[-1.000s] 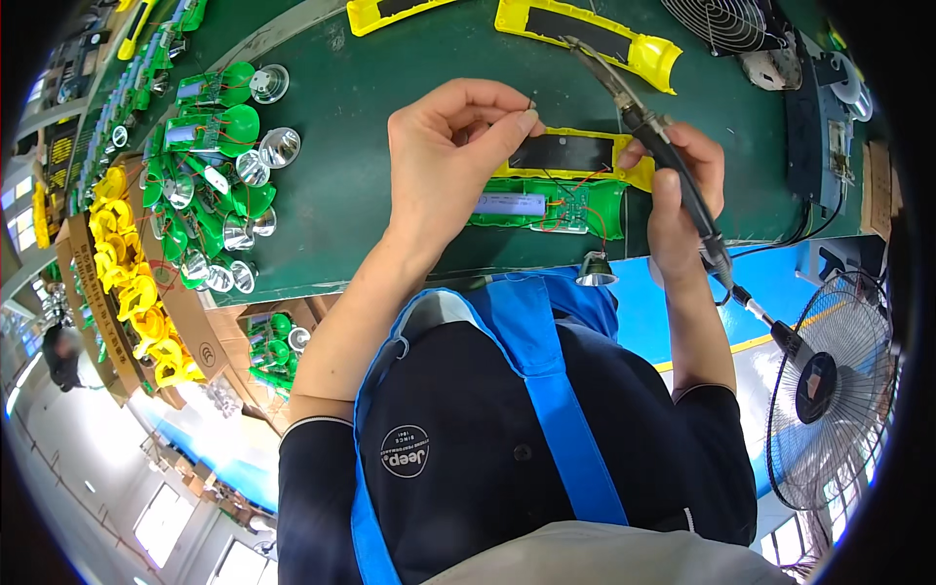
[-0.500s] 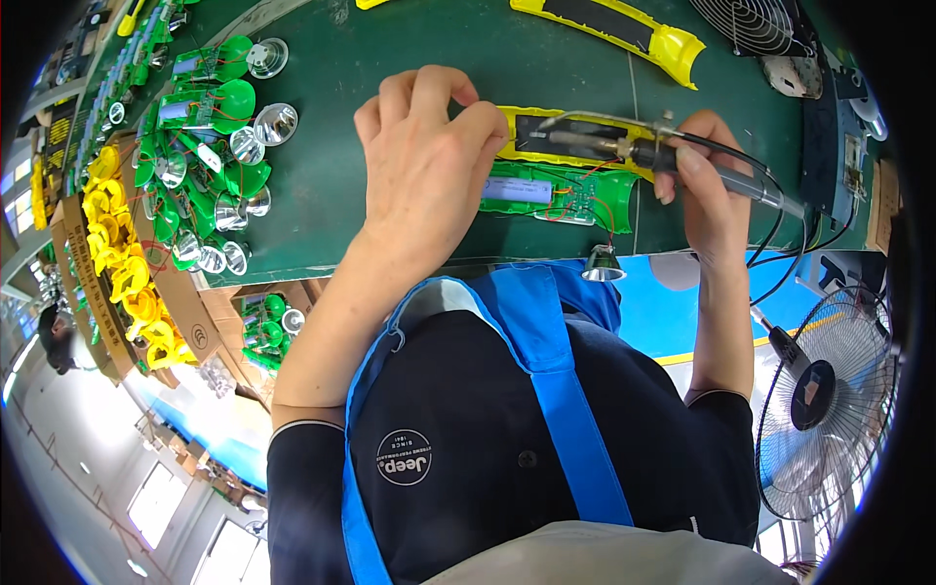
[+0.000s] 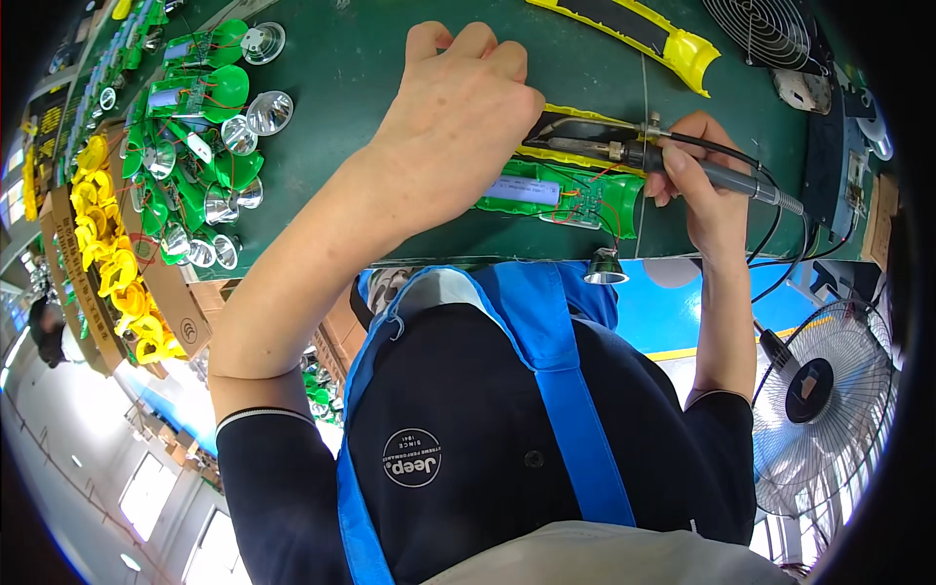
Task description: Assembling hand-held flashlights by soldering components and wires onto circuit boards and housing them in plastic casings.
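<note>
My right hand (image 3: 712, 195) grips a soldering iron (image 3: 726, 175) with a thin solder-feed tube along its top. Its tip points left, over a yellow plastic shell half (image 3: 624, 121) with a dark inside. Across the shell's left end lies my left hand (image 3: 458, 127), fingers curled and fingertips hidden, so what they hold cannot be seen. Just below, partly under that hand, a green shell half (image 3: 624, 200) carries a lilac battery cell (image 3: 531, 189), a small green circuit board (image 3: 585, 202) and red wires. A silver reflector cup (image 3: 605, 267) hangs from it past the table edge.
Several green flashlight assemblies with reflectors (image 3: 200, 107) crowd the left side of the green table (image 3: 331, 97). Yellow parts (image 3: 117, 263) fill a cardboard box beside them. Another yellow shell (image 3: 682, 54) lies at the back. A wire guard (image 3: 765, 29) and a standing fan (image 3: 814, 390) are at right.
My left hand has moved right and its wrist has turned, now covering the left end of the yellow shell. The soldering iron has shifted slightly and stays in my right hand.
</note>
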